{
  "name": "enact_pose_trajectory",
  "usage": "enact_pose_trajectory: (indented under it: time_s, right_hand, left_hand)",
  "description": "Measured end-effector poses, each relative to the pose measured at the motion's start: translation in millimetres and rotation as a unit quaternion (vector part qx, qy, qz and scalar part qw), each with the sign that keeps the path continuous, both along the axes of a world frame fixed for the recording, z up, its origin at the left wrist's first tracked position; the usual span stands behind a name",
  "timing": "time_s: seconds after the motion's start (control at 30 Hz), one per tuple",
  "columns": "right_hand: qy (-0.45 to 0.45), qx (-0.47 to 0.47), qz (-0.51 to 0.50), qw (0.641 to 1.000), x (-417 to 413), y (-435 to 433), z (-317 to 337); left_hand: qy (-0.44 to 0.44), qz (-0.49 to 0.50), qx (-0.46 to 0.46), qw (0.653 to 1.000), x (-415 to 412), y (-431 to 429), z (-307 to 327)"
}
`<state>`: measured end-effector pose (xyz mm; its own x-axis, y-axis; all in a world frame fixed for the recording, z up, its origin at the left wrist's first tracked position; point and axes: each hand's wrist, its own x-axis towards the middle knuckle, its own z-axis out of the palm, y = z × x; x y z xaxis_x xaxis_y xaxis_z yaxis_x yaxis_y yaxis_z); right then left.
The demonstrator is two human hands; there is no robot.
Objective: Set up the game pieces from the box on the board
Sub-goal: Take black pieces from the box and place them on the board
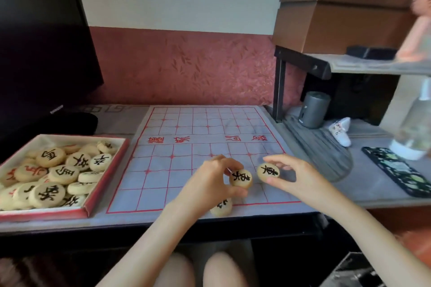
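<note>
Head view: the left hand [210, 182] pinches a round cream wooden game piece with a black character [241, 178] between thumb and fingers, holding it tilted just over the near right part of the pale grey cloth board with red grid lines [186, 147]. The right hand [296, 175] pinches a second cream black-lettered piece [268, 172] the same way, just beside the first; whether the two pieces touch cannot be told. A third cream piece [221, 207] lies on the board's near red border, partly hidden under the left wrist. The board lies flat on the grey counter [373, 196]. To its left, near its edge, sits a shallow red-rimmed cardboard box [109, 175] heaped with more cream pieces [50, 157], some lettered black, some red. A phone in a dark patterned case [396, 170] lies on the counter to the right, and a grey cylinder [314, 109] stands under a shelf that carries a brown cardboard box [338, 21].
</note>
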<state>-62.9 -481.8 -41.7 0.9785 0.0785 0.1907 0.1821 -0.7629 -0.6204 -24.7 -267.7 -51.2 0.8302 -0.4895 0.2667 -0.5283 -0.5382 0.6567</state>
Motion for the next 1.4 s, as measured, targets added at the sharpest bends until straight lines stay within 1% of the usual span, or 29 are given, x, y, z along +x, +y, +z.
enact_pose_trajectory:
  time_s: [0.27, 0.5, 0.6, 0.7, 0.9, 1.03, 1.17, 1.23, 1.4]
  right_hand:
    - [0.016, 0.036, -0.063, 0.997, -38, -63, -9]
    - [0.024, 0.053, -0.086, 0.995, -53, -84, -20]
    - [0.041, 0.070, -0.087, 0.993, -57, -87, -25]
    - [0.042, 0.072, -0.084, 0.993, -58, -87, -29]
    - [0.020, 0.030, -0.082, 0.996, -57, -88, -38]
    - [0.014, 0.024, -0.073, 0.997, -56, -85, -36]
    - [-0.006, 0.019, -0.072, 0.997, -50, -75, -26]
    - [-0.014, 0.018, -0.064, 0.998, -44, -65, -20]
    - [-0.014, 0.026, -0.021, 0.999, -24, -29, -10]
  left_hand:
    - [0.006, -0.050, 0.034, 0.998, -17, -54, -7]
    - [-0.003, -0.052, 0.069, 0.996, -20, -65, -17]
    - [-0.020, -0.042, 0.083, 0.995, -20, -63, -18]
    - [-0.022, -0.035, 0.090, 0.995, -20, -59, -20]
    - [-0.029, -0.044, 0.096, 0.994, -20, -58, -22]
    - [-0.025, -0.048, 0.095, 0.994, -20, -56, -23]
    - [-0.021, -0.050, 0.069, 0.996, -19, -48, -20]
    - [-0.035, -0.048, 0.060, 0.996, -18, -43, -18]
    - [-0.048, -0.017, 0.043, 0.998, -10, -20, -6]
